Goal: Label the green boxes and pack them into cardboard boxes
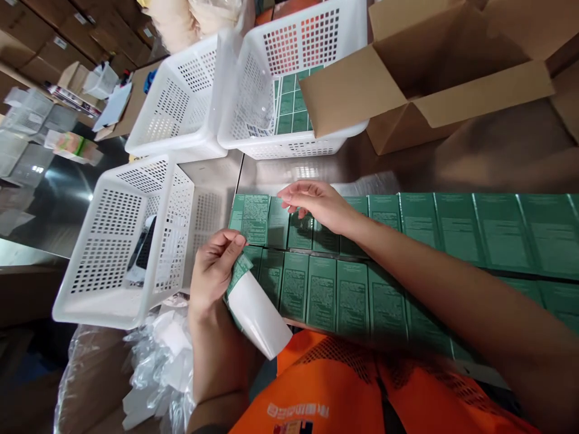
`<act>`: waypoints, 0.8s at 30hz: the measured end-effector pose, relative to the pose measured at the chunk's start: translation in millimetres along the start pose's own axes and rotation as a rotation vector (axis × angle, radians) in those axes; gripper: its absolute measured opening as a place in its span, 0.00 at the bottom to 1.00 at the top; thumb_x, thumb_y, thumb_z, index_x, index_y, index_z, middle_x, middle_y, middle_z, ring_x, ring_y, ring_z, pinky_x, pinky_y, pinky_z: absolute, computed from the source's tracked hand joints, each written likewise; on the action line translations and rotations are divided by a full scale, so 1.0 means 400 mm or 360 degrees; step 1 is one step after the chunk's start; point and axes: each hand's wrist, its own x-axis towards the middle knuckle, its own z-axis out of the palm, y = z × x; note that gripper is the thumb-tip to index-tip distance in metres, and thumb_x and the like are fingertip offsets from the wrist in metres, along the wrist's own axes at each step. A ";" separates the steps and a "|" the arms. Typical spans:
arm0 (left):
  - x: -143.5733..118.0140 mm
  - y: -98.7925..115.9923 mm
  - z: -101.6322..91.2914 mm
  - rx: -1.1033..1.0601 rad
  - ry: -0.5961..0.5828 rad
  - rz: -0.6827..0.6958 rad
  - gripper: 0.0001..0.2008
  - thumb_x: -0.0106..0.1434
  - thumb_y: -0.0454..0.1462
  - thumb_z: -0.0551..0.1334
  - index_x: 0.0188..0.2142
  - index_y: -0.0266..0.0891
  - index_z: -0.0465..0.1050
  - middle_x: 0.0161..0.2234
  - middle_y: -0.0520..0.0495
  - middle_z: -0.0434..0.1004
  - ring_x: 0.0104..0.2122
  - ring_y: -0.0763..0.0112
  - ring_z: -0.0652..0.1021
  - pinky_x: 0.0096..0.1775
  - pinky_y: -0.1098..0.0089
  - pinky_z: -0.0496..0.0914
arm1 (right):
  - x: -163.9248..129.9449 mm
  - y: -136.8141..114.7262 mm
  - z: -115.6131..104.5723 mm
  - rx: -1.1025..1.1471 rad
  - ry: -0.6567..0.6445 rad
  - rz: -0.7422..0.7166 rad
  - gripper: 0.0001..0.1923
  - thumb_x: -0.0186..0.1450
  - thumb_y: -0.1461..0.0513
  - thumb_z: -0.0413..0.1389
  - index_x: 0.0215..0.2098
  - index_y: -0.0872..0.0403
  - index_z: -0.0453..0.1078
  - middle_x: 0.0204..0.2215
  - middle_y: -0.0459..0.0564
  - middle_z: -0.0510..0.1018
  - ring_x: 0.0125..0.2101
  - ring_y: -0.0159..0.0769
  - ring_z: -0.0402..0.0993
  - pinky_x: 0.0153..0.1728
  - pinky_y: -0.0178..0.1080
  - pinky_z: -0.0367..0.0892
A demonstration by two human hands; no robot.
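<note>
- Head view, the hands: the left hand (216,265) is closed around a white roll (257,313) that looks like a strip of paper with a green end; the thumb and fingers pinch its top end; the roll points down toward the orange vest (344,386); it sits just at the near left corner of the green boxes.
- The right hand (316,205) lies flat and open on top of the green boxes (353,289); its fingers point left and touch the far row; it grips nothing.
- The green boxes lie side by side in two rows on the shiny metal table (217,175); the far row runs off to the right edge; each box has small white writing on it; the writing is too small to read.
- Head view, the other things: a white basket (113,241) stands just left of the boxes; something dark and white lies inside it, but I cannot tell what it is.
- Two more white baskets stand farther back; the left one (176,102) shows nothing inside; the right one (289,78) has more green boxes in it.
- An open brown cardboard box (429,78) stands at the far right; one flap hangs over the right basket.
- Crumpled clear plastic (158,367) lies near the left arm, below the near basket.
</note>
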 end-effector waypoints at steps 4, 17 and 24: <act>0.002 -0.015 -0.001 0.0049 -0.0136 -0.0022 0.12 0.61 0.46 0.67 0.30 0.41 0.75 0.23 0.54 0.65 0.24 0.75 0.64 0.26 0.73 0.59 | -0.001 -0.010 0.024 0.0142 0.0019 0.0085 0.18 0.56 0.48 0.67 0.31 0.53 0.75 0.30 0.48 0.80 0.30 0.34 0.75 0.27 0.34 0.68; 0.041 -0.067 0.064 0.1025 -0.0256 -0.0151 0.18 0.65 0.48 0.57 0.25 0.41 0.71 0.19 0.54 0.67 0.23 0.71 0.66 0.28 0.71 0.57 | 0.027 0.056 0.038 -0.0962 0.0257 -0.0188 0.09 0.62 0.58 0.63 0.26 0.53 0.76 0.25 0.46 0.80 0.27 0.34 0.73 0.31 0.37 0.62; 0.044 -0.082 0.080 0.1121 -0.0205 -0.0141 0.15 0.64 0.45 0.57 0.23 0.42 0.69 0.18 0.55 0.64 0.22 0.71 0.66 0.28 0.71 0.56 | 0.023 0.068 0.045 -0.1141 0.0233 -0.0223 0.10 0.63 0.60 0.60 0.25 0.54 0.74 0.25 0.47 0.78 0.27 0.35 0.71 0.30 0.38 0.60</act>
